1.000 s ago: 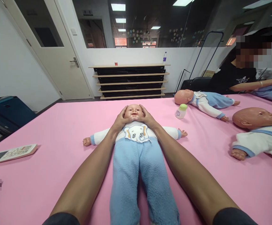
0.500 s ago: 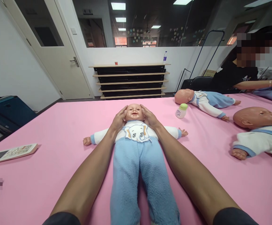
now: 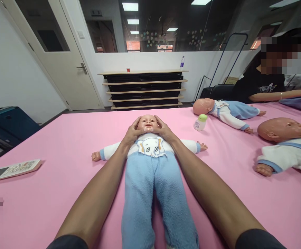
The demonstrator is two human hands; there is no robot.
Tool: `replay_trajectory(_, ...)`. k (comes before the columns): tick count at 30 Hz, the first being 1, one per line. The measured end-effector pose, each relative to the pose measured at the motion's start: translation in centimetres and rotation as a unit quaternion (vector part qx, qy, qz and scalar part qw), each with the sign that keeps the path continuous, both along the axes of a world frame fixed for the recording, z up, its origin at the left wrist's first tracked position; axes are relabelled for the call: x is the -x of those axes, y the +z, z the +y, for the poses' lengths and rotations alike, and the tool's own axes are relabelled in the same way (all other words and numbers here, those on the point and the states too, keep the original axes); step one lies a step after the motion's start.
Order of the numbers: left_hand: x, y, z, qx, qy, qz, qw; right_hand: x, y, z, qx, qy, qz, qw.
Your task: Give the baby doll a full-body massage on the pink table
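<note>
A baby doll (image 3: 152, 173) in a white top and light blue fleece trousers lies on its back in front of me, arms spread. An elephant face decorates its chest. My left hand (image 3: 133, 132) cups the left side of its head, fingers along the cheek and temple. On the opposite side, my right hand (image 3: 165, 131) holds the head in the same way. Both thumbs rest on the chin just under the mouth, their tips close together. The sides of the doll's head are hidden behind my palms.
A pink-covered table (image 3: 69, 138) bears two more dolls, the far doll (image 3: 233, 110) and near doll (image 3: 285, 138), at the right. A green-capped white bottle (image 3: 200, 123) stands beyond my right hand. A white keypad device (image 3: 15, 169) lies left. A person (image 3: 261, 83) sits far right.
My thumbs have swung inward from the sides of the doll's head onto its chin. The other fingers stay along the head. The person at the right has shifted slightly.
</note>
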State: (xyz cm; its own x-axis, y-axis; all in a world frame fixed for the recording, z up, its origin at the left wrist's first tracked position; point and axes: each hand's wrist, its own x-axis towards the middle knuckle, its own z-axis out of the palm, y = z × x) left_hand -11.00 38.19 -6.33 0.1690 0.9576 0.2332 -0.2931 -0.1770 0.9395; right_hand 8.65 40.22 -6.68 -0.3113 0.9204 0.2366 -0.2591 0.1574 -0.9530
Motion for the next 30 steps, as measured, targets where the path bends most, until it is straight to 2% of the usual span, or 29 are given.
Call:
replay_trajectory(6,0.0,-0.1,0.3,0.024,-0.029,-0.083,0.996,0.2,-0.2,0.5,0.051,0.049,0.106,0.992)
replay_trajectory(9,-0.1,-0.3,0.5,0.03,-0.014,-0.09,0.995,0.4,-0.4,0.9,0.063,0.034,0.116,0.991)
replay_trajectory(12,-0.1,-0.4,0.5,0.026,-0.003,-0.076,0.997,0.4,-0.6,0.9,0.045,0.022,0.09,0.995)
replay_trajectory(17,0.0,-0.4,0.2,-0.012,0.001,0.014,1.0,0.0,-0.1,-0.1,-0.008,0.004,-0.015,1.0)
replay_trajectory(20,0.0,-0.2,0.0,-0.014,0.014,0.028,0.999,-0.1,0.1,-0.2,-0.012,-0.005,-0.023,1.0)
replay_trajectory(24,-0.1,0.1,-0.1,0.012,-0.007,-0.02,1.0,0.1,0.0,-0.1,0.019,0.005,0.028,0.999)
replay_trajectory(30,0.1,0.0,0.2,0.047,-0.032,-0.104,0.993,0.3,0.1,0.0,0.078,0.067,0.133,0.986)
